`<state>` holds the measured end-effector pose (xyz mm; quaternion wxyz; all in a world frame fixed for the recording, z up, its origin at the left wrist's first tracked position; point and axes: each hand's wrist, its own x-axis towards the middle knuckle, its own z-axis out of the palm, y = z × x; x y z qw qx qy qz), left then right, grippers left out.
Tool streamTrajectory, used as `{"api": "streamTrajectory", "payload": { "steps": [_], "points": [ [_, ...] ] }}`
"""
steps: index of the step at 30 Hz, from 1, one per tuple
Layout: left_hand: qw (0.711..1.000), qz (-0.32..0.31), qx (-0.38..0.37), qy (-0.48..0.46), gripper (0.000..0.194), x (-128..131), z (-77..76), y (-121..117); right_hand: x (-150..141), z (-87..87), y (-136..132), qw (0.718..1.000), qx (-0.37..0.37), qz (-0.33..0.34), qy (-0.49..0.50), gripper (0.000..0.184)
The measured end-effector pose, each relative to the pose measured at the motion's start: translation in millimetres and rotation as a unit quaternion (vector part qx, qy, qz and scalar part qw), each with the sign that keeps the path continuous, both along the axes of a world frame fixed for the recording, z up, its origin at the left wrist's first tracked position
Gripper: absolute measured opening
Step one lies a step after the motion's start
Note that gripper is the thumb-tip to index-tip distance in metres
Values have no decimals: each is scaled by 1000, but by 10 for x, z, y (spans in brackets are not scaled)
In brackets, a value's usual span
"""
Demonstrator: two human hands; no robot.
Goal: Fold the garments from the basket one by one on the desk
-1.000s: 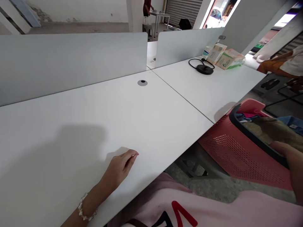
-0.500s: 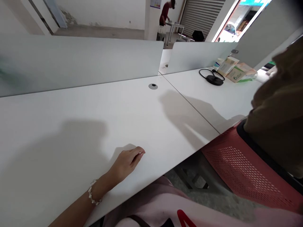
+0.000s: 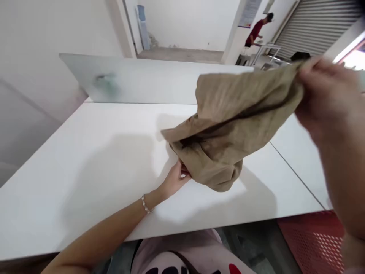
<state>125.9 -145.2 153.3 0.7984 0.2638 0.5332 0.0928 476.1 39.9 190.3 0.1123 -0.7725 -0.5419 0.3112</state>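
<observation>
Crumpled khaki woven cloth (image 3: 222, 129): centre of frame, spread in a slanting drape above a white laminate desktop (image 3: 85, 152), its lower bulk bunched at or just over the surface. Right hand (image 3: 327, 91): upper right, slightly blurred, clamped on the cloth's raised corner. Left hand (image 3: 173, 180): lower centre, wearing a white beaded bracelet (image 3: 146, 204), fingers at the cloth's lower edge; whether they grip it cannot be told.

A khaki-tan woven cloth (image 3: 219, 129) — darker along its creases — hangs above a plain white desk (image 3: 85, 179); at 5 o'clock, a red plastic seat (image 3: 312, 243) shows pale dotted perforations; at 6 o'clock, a pale pink shirt (image 3: 176, 258) carries dark and red lettering.
</observation>
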Motion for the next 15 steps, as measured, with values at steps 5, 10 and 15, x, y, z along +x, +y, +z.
{"api": "streamTrajectory", "payload": {
  "steps": [5, 10, 15],
  "points": [
    [999, -10, -32, 22, 10, -1, -82, -44, -86, -566, -770, 952, -245, -107, 147, 34],
    [999, -11, 40, 4, 16, 22, 22, 10, 5, -577, -1332, 975, -191, -67, 94, 36],
    [999, -23, 17, 16, 11, 10, -1, -7, -496, -281, -1242, 983, -89, 89, 131, 32]
  ]
}}
